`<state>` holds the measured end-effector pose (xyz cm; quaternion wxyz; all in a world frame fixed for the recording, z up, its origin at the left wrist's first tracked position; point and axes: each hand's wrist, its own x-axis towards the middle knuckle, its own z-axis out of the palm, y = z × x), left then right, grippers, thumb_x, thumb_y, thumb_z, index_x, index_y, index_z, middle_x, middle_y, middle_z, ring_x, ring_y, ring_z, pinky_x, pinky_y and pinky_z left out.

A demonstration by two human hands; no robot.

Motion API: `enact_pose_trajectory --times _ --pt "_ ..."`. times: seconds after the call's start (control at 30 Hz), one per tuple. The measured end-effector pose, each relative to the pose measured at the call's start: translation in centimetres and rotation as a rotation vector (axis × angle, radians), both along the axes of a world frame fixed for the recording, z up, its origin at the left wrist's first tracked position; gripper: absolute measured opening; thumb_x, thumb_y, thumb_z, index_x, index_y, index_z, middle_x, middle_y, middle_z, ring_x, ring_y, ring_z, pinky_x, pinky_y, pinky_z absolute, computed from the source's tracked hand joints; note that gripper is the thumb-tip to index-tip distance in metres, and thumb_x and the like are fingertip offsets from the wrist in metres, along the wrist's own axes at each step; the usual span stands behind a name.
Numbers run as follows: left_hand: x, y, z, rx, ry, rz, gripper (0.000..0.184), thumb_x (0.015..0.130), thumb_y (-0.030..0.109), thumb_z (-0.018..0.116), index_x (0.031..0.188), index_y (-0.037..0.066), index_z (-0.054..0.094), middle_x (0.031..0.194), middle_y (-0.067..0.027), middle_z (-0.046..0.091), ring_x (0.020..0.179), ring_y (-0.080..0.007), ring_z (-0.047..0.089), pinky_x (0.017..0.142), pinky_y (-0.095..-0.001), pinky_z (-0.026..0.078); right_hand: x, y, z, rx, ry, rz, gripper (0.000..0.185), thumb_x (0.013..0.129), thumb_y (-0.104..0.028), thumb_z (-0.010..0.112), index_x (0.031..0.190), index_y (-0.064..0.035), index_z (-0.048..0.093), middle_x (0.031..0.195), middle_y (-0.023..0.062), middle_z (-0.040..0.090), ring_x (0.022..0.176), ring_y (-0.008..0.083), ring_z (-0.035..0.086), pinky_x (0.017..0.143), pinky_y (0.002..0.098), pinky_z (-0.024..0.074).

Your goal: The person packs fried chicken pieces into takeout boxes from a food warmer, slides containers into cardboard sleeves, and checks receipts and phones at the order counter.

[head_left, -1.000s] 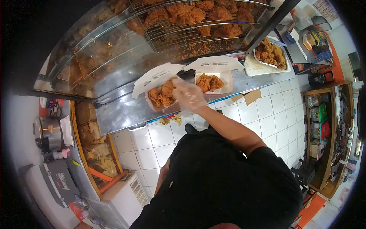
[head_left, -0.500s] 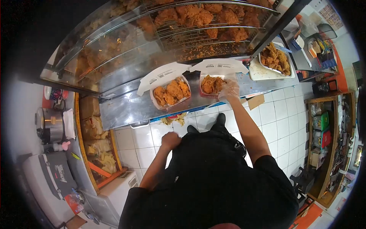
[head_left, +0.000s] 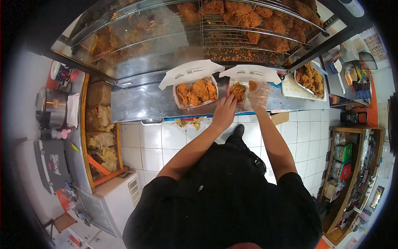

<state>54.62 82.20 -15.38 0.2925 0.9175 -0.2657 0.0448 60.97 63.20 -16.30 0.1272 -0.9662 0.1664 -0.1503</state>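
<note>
My right hand (head_left: 258,97), in a clear plastic glove, is closed on a piece of fried chicken (head_left: 252,85) at the right side of an open takeaway box (head_left: 230,84). Another fried piece (head_left: 237,91) lies in the left part of this box. My bare left hand (head_left: 225,111) grips the box's near left edge, its fingertips close to that piece. To the left stands a second open takeaway box (head_left: 176,93), with several fried chicken pieces (head_left: 197,92) inside. Both lids lean back toward the glass cabinet.
Behind the steel counter (head_left: 137,101) rises a glass display cabinet (head_left: 153,54) with fried chicken on wire racks. A tray of fried chicken (head_left: 310,79) rests on a white board (head_left: 290,89) at the right. Wooden shelves (head_left: 352,166) stand on the right side.
My left hand has come up from beside my body to the right-hand box. My right hand has drawn slightly to the box's right side, with a chicken piece now showing at its fingers.
</note>
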Motion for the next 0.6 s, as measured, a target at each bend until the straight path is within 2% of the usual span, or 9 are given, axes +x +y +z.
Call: enact_pose_trajectory --times 0.07,0.1,0.17,0.2,0.23,0.3,0.33,0.4,0.6 --pt "-0.3 0.1 -0.1 -0.015 -0.072 -0.003 0.049 0.075 0.003 0.060 0.123 -0.003 0.052 0.134 -0.0177 0.045 0.117 -0.0351 0.046 0.100 -0.0416 0.040 -1.5 1.3 3.2 -0.068 -0.100 0.327 0.050 0.070 -0.027 0.072 0.115 -0.0076 0.064 0.095 0.0185 0.067 0.084 0.0339 0.064 0.080 0.0388 0.0515" --pt "-0.3 0.0 -0.1 -0.017 -0.072 -0.004 0.049 0.075 0.003 0.060 0.123 -0.003 0.052 0.134 -0.0177 0.045 0.117 -0.0351 0.046 0.100 -0.0416 0.040 -1.6 1.1 3.2 -0.070 -0.100 0.326 0.050 0.070 -0.027 0.072 0.115 -0.0076 0.064 0.095 0.0185 0.067 0.084 0.0339 0.064 0.080 0.0388 0.0515" --pt "-0.5 0.1 -0.6 -0.001 -0.007 0.008 0.051 0.078 0.004 0.058 0.127 -0.006 0.049 0.140 -0.0199 0.039 0.124 -0.0367 0.040 0.104 -0.0425 0.036 -1.7 0.4 2.4 0.722 0.016 0.154 0.049 0.070 -0.024 0.070 0.114 -0.0051 0.064 0.097 0.0158 0.068 0.083 0.0280 0.065 0.076 0.0338 0.0519" --pt "-0.6 0.1 -0.7 -0.003 -0.007 0.008 0.051 0.078 0.004 0.058 0.127 -0.006 0.049 0.140 -0.0199 0.039 0.124 -0.0367 0.040 0.104 -0.0425 0.036 -1.3 -0.7 -0.6 0.454 -0.177 0.142 0.047 0.071 -0.022 0.070 0.113 -0.0012 0.064 0.094 0.0148 0.069 0.082 0.0216 0.066 0.073 0.0295 0.0516" --pt "-0.6 0.1 -0.8 -0.010 -0.020 0.004 0.052 0.078 0.004 0.057 0.128 -0.006 0.048 0.142 -0.0203 0.037 0.125 -0.0372 0.039 0.105 -0.0424 0.035 -1.2 -0.7 -0.1 0.453 -0.178 0.141 0.047 0.071 -0.022 0.070 0.113 -0.0012 0.064 0.094 0.0148 0.069 0.082 0.0216 0.066 0.073 0.0295 0.0516" --pt "-0.7 0.1 -1.0 -0.014 -0.032 -0.005 0.053 0.078 0.003 0.057 0.129 -0.006 0.047 0.144 -0.0208 0.035 0.126 -0.0377 0.038 0.106 -0.0423 0.034 -1.2 -0.6 0.9 0.480 0.117 0.177 0.045 0.074 -0.022 0.069 0.112 0.0021 0.064 0.091 0.0136 0.070 0.079 0.0193 0.066 0.071 0.0300 0.0519" --pt "-0.6 0.1 -1.2 -0.012 -0.028 -0.009 0.053 0.079 0.003 0.056 0.129 -0.007 0.046 0.145 -0.0212 0.033 0.126 -0.0380 0.038 0.106 -0.0420 0.034 -1.2 -0.8 0.4 0.481 0.116 0.174 0.045 0.074 -0.022 0.069 0.112 0.0021 0.064 0.091 0.0136 0.070 0.079 0.0193 0.066 0.071 0.0300 0.0519" --pt "-0.5 0.0 -1.2 -0.011 -0.026 -0.014 0.053 0.079 0.003 0.056 0.130 -0.007 0.046 0.146 -0.0215 0.032 0.127 -0.0383 0.038 0.107 -0.0417 0.034 -1.0 -1.3 -1.3 0.668 0.192 0.132 0.046 0.077 -0.036 0.064 0.110 -0.0048 0.066 0.102 0.0193 0.066 0.097 0.0308 0.064 0.085 0.0396 0.0487" --pt "-0.4 0.2 -0.8 -0.003 0.008 -0.004 0.051 0.081 0.004 0.054 0.130 -0.008 0.045 0.147 -0.0202 0.032 0.127 -0.0372 0.038 0.106 -0.0407 0.035 -1.1 -1.7 -1.6 0.556 0.070 0.218 0.049 0.075 -0.037 0.067 0.111 -0.0035 0.066 0.103 0.0163 0.067 0.094 0.0295 0.064 0.085 0.0383 0.0487"
